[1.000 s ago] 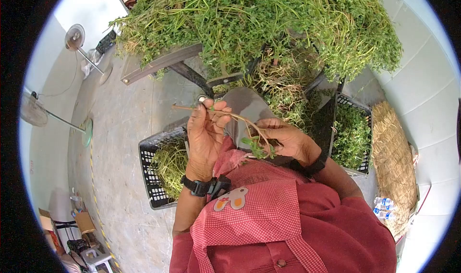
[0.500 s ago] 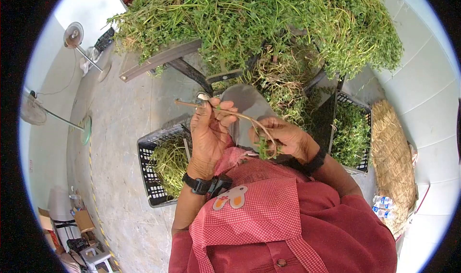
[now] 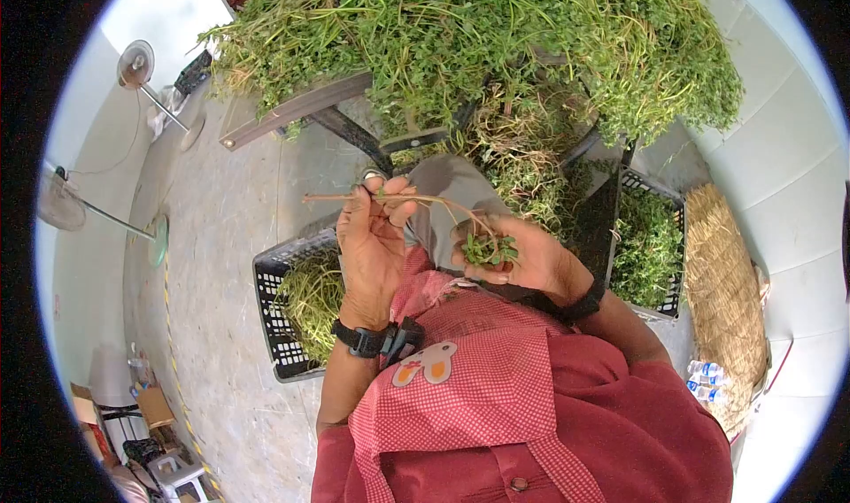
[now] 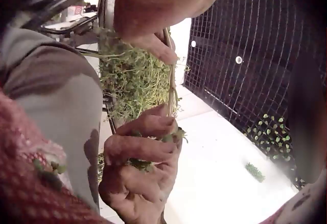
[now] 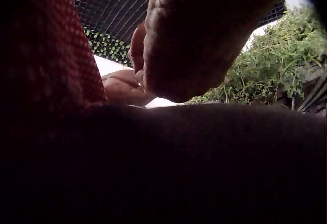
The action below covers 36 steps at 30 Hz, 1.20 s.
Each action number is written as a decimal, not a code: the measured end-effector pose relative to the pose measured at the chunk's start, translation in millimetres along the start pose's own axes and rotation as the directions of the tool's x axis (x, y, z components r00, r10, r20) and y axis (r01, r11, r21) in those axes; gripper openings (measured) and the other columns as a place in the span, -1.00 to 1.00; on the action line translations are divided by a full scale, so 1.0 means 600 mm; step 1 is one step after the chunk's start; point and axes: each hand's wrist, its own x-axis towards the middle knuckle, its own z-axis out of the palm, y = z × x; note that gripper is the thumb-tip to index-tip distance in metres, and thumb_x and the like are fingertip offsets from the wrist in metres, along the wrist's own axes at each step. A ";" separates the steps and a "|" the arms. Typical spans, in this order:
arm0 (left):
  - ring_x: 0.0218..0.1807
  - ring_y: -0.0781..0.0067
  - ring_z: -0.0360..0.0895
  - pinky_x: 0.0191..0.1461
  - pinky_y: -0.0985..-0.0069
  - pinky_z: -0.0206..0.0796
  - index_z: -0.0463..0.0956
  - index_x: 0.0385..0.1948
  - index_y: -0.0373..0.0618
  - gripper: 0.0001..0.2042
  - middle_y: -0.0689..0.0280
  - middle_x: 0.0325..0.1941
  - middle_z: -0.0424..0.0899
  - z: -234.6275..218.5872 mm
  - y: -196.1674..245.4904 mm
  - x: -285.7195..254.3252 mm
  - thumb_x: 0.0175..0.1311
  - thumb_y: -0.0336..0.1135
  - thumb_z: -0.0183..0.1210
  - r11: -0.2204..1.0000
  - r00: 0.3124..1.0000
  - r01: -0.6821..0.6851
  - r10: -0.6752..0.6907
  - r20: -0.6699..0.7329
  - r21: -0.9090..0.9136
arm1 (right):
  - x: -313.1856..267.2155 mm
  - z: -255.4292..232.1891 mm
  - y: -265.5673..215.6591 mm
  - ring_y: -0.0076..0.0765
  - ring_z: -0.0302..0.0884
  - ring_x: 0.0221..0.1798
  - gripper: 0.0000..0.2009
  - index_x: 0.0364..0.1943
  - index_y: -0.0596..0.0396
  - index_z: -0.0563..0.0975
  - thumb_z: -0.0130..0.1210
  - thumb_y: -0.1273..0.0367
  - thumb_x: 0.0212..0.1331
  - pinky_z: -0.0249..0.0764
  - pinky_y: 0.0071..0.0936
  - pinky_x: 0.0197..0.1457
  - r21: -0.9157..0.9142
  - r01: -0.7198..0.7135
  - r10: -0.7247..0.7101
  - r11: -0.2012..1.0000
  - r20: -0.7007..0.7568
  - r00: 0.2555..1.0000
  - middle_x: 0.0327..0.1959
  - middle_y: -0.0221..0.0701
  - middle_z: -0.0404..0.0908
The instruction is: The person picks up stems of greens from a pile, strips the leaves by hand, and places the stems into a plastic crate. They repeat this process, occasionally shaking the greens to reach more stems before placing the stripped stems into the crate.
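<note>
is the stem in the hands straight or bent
Bent: in the head view, the stem arcs from the left hand round to the right hand.

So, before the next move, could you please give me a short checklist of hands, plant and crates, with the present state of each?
1. The left hand pinches the long, thin, light-brown stem: ok.
2. The right hand holds the leafy end, with its small green leaves gathered at the fingers: ok.
3. Stem straight between the hands: not ok, it curves down towards the leaves.
4. Black lattice plastic crate on the left, holding yellow-green stalks, uncovered: ok.
5. Black lattice plastic crate on the right, holding green leafy sprigs, uncovered: ok.
6. Exact placement of every right fingertip: cannot tell, partly hidden.
</note>
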 end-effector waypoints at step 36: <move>-0.30 0.27 0.60 -0.29 0.47 0.52 0.40 -0.25 -0.19 -0.76 0.06 -0.29 0.61 -0.010 -0.009 -0.005 0.34 -0.19 -0.07 0.964 0.984 -0.129 0.154 -0.094 0.231 | -0.055 0.012 -0.020 -0.77 -0.02 -0.69 -0.79 -0.25 0.15 0.45 -0.14 0.30 0.30 -0.10 -0.71 -0.66 -0.496 0.081 -0.177 0.864 -0.150 0.973 -0.64 -0.66 0.13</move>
